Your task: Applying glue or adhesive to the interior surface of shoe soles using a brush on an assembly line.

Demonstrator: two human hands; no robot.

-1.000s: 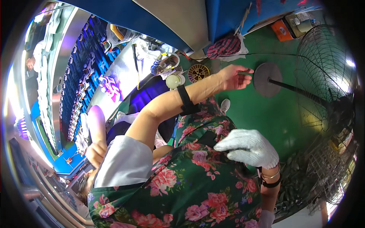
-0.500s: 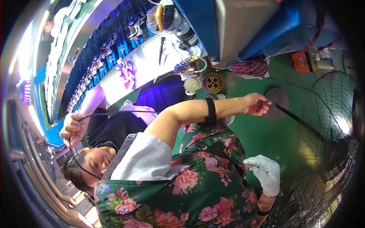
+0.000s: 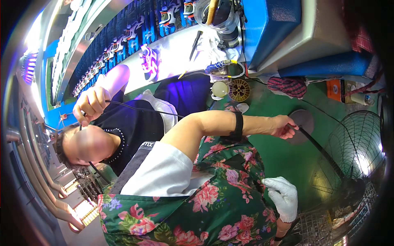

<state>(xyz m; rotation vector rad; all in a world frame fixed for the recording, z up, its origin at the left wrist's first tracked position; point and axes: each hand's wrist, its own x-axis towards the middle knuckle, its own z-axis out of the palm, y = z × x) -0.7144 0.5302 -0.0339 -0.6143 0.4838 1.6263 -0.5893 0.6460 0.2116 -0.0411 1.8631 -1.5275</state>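
My left hand, bare, is stretched out to the right with its fingers loosely bent and nothing visible in them. In the picture it overlaps the lower end of the fan's black pole; I cannot tell if they touch. A black band circles my left forearm. My right hand, in a white knitted glove, is beside my floral apron, fingers half bent and no object in it. At the left, another person's hand pinches a thin black cord.
The other person, in a black top, stands close at my left. Behind are a lit bench with a shoe and a rack of shoe parts. A spool and checked cloth lie beyond; a caged fan stands right.
The view has shifted, moving the bench and floor things rightward in the picture. My left fingers have bent more, and the other person's hand and cord have moved slightly. My gloved hand barely differs.
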